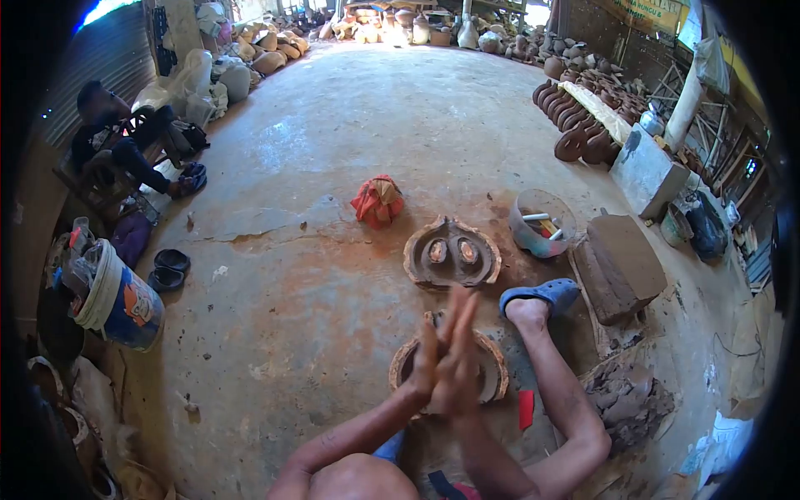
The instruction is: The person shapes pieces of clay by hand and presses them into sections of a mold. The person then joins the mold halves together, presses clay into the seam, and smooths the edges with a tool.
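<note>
Both of my hands are raised, palms close together, over a round clay mould (497, 367) on the floor. My left hand (425, 358) has its fingers stretched upward; my right hand (457, 367) is partly blurred beside it, fingers also extended. Whether anything lies between the palms is hidden. Just beyond them sits a second clay mould (412, 258) with two oval raised parts inside. A red flat piece (526, 409) lies to the right of the nearer mould.
A tub with tools (527, 208), a large clay block (625, 258) and a clay heap (629, 400) stand right. Ahead is a red cloth bundle (379, 200). At left are a bucket (125, 304), dark shoes (169, 270) and a seated person (108, 142).
</note>
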The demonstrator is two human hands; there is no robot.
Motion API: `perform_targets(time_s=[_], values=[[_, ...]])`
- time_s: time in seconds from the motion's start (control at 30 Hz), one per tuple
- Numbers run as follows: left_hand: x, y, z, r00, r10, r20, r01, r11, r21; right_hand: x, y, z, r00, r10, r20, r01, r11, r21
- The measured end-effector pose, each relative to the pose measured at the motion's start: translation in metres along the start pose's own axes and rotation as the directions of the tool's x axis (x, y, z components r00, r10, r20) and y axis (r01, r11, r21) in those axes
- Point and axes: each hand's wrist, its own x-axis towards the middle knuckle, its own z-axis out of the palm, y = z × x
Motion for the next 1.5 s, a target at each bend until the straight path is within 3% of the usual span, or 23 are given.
perform_targets(time_s=[0.03,0.07,0.13,0.2,0.27,0.33,0.4,0.47,0.5,0.57,0.6,0.67,0.7,0.8,0.83,0.97,1.03,1.07,1.13,1.17,1.23,1.37,1.5], values=[[0.0,0.015,0.015,0.966,-0.112,-0.231,0.065,0.977,-0.201,-0.013,-0.02,0.006,0.988,-0.135,0.071,0.137,0.99,-0.03],[-0.005,0.028,0.019,0.964,-0.122,-0.235,0.086,0.984,-0.157,-0.018,-0.02,0.01,0.978,-0.188,0.095,0.192,0.981,-0.04],[-0.007,0.006,0.002,0.996,-0.086,0.025,0.089,0.921,-0.379,0.004,0.022,0.006,1.0,0.027,-0.014,-0.028,0.999,-0.036],[-0.017,0.0,-0.006,0.993,-0.075,0.09,0.1,0.946,-0.309,0.014,0.05,-0.004,0.959,0.267,-0.092,-0.27,0.963,-0.021],[-0.011,0.003,0.0,0.985,-0.066,0.162,0.104,0.964,-0.243,-0.007,0.035,0.012,0.99,0.14,-0.025,-0.14,0.99,0.024],[-0.01,0.009,0.012,0.957,-0.094,-0.273,0.024,0.968,-0.251,-0.02,-0.003,0.021,0.998,0.056,0.01,-0.055,0.997,-0.049],[-0.009,0.0,-0.003,0.976,-0.112,-0.188,0.06,0.963,-0.263,-0.01,0.004,0.021,0.998,-0.021,0.056,0.027,0.993,-0.111],[-0.016,-0.007,-0.011,0.989,-0.111,-0.099,0.08,0.959,-0.273,0.01,0.057,0.019,0.943,0.259,-0.208,-0.253,0.966,0.053],[-0.014,-0.007,-0.013,0.99,-0.126,-0.067,0.09,0.915,-0.393,0.011,0.058,0.013,0.942,0.265,-0.207,-0.261,0.964,0.046],[-0.014,-0.003,-0.016,0.986,-0.152,-0.061,0.1,0.854,-0.51,0.01,0.05,0.003,0.886,0.035,-0.462,0.006,0.996,0.087],[-0.013,-0.004,-0.016,0.984,-0.16,-0.074,0.099,0.848,-0.521,0.005,0.038,-0.001,0.892,0.047,-0.45,-0.01,0.996,0.084],[-0.005,-0.005,-0.019,0.981,0.021,-0.191,-0.083,0.944,-0.321,-0.005,0.018,-0.006,0.983,0.138,-0.118,-0.149,0.985,-0.087],[-0.005,-0.004,-0.023,0.989,0.03,-0.147,-0.077,0.942,-0.326,-0.002,0.02,0.007,0.987,0.013,-0.16,-0.022,0.998,-0.054],[0.002,-0.008,-0.029,0.981,0.023,-0.194,-0.06,0.981,-0.186,0.006,0.043,0.003,0.993,0.109,-0.044,-0.112,0.992,-0.059],[0.007,-0.007,-0.038,0.961,0.047,-0.274,-0.074,0.993,-0.09,0.009,0.061,0.001,0.988,0.13,-0.081,-0.119,0.984,0.136],[-0.006,-0.001,-0.129,0.917,-0.032,-0.399,0.232,0.854,0.465,0.037,0.101,-0.04,0.885,0.456,0.09,-0.46,0.888,0.027],[-0.022,-0.019,-0.162,0.916,-0.019,-0.401,0.247,0.814,0.525,0.033,0.144,-0.043,0.91,0.217,0.353,-0.093,0.937,-0.336],[-0.03,-0.027,-0.172,0.917,-0.007,-0.399,0.262,0.764,0.589,0.027,0.159,-0.04,0.906,0.225,0.358,-0.099,0.936,-0.337],[-0.046,-0.037,-0.173,0.931,-0.028,-0.365,0.28,0.699,0.659,0.019,0.181,-0.032,0.816,0.088,0.571,0.162,0.914,-0.373],[-0.052,-0.035,-0.16,0.941,-0.085,-0.328,0.319,0.549,0.772,0.023,0.175,-0.03,0.722,0.245,0.647,0.073,0.903,-0.423],[-0.058,-0.04,-0.153,0.936,-0.229,-0.266,0.33,0.316,0.889,0.025,0.177,-0.022,0.683,0.245,0.688,0.114,0.894,-0.433],[-0.061,-0.06,-0.145,0.931,-0.272,-0.243,0.289,0.145,0.946,0.033,0.177,-0.012,0.65,0.091,0.754,0.294,0.885,-0.36],[-0.06,-0.076,-0.138,0.947,-0.245,-0.206,0.217,0.017,0.976,0.042,0.181,-0.003,0.541,0.195,0.818,0.305,0.861,-0.407]])
